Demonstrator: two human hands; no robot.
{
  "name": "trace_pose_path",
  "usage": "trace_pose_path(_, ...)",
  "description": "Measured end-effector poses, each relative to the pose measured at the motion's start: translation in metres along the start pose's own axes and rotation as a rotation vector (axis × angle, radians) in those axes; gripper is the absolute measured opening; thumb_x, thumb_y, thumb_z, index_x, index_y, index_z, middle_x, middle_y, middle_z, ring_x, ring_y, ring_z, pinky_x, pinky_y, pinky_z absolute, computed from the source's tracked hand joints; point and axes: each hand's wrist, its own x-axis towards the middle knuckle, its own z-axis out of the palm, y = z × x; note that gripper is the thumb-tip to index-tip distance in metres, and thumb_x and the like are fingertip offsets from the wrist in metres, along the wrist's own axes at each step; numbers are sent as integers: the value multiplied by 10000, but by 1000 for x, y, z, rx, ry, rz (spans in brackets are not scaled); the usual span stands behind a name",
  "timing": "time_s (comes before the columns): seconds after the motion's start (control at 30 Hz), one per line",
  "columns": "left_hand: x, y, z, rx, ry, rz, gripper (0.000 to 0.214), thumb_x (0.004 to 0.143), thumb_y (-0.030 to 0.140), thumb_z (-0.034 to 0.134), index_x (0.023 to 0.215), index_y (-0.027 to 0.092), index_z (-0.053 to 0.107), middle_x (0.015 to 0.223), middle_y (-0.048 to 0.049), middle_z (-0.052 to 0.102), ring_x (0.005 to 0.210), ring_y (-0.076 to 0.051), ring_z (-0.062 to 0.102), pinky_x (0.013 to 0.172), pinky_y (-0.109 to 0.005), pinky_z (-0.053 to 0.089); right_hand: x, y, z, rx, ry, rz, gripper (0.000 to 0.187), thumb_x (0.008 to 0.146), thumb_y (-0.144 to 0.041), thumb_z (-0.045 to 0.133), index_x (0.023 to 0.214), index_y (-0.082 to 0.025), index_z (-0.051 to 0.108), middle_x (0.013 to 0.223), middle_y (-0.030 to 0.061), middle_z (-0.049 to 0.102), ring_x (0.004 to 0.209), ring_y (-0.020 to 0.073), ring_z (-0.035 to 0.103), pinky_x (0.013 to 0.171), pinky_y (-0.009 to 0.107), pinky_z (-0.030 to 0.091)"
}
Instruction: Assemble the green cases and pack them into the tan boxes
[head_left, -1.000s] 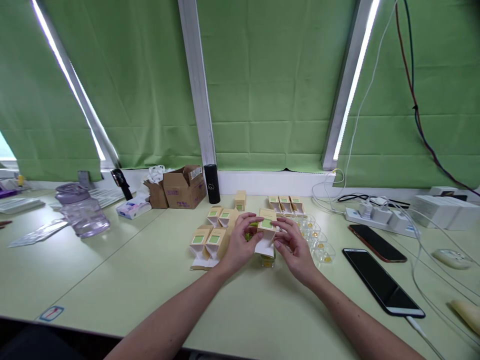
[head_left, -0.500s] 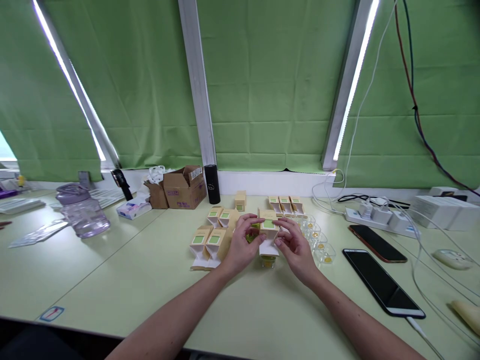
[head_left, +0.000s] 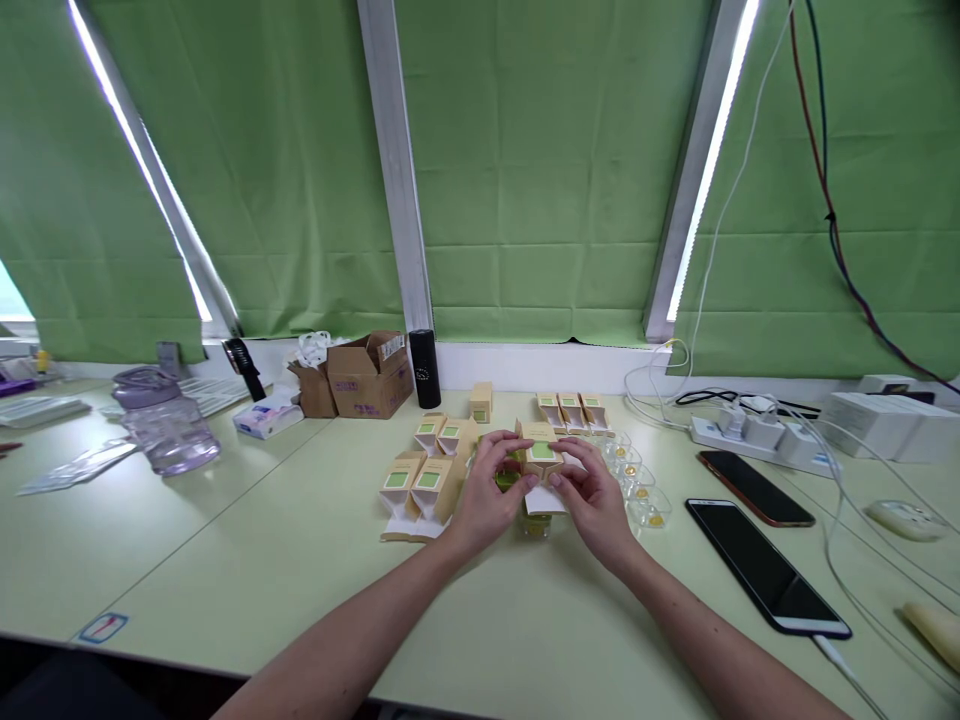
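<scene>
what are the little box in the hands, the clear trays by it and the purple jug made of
Small box: tan matte card, likely; folded white flaps.
Clear trays: glossy see-through plastic, probably.
Purple jug: tinted translucent plastic, it seems.

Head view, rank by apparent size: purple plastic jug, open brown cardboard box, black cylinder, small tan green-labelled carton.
1. purple plastic jug
2. open brown cardboard box
3. black cylinder and small tan green-labelled carton: close in size, carton partly covered, so unranked.

Left hand (head_left: 487, 500) and right hand (head_left: 592, 500) grip carton (head_left: 541, 452).
</scene>
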Motion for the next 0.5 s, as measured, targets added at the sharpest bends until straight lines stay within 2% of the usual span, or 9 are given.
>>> trace_pose_path(0.17, -1, 5, -5, -18, -84, 8, 428, 954, 408, 712, 1362, 286, 669, 1420, -131, 474, 1311, -297, 564, 1080, -446, 544, 2, -3, 0, 19, 30, 25, 358, 942, -459, 735, 1270, -326, 681, 1479, 92, 486, 868, 157, 709, 781, 342, 632)
trace_pose_path(0.27, -1, 7, -9, -43, -178, 18, 587, 946, 537, 697, 1477, 309, 591, 1515, -136, 410, 1379, -326, 512, 1162, -493, 479, 3, -5, -1, 21, 57, 36, 375, 932, -473, 742, 1265, -315, 679, 1476, 93, 502, 883, 168, 711, 783, 345, 637)
trace_pose_path(0.33, -1, 7, -11, -38, -230, 12, 730, 891, 588, 748, 1538, 334, 526, 1557, -133, 370, 1399, -351, 488, 1196, -543, 437, 4, -5, -1, 17, 74, 34, 376, 931, -474, 741, 1264, -312, 679, 1464, 93, 512, 883, 170, 714, 787, 353, 640)
trace_pose_path(0.5, -3, 5, -8, 11, -273, -32, 988, 757, 534, 897, 1601, 374, 409, 1595, -125, 314, 1433, -371, 437, 1239, -593, 362, 4, -4, -2, 8, 85, 36, 361, 937, -451, 733, 1265, -310, 679, 1444, 90, 523, 872, 166, 715, 825, 381, 644)
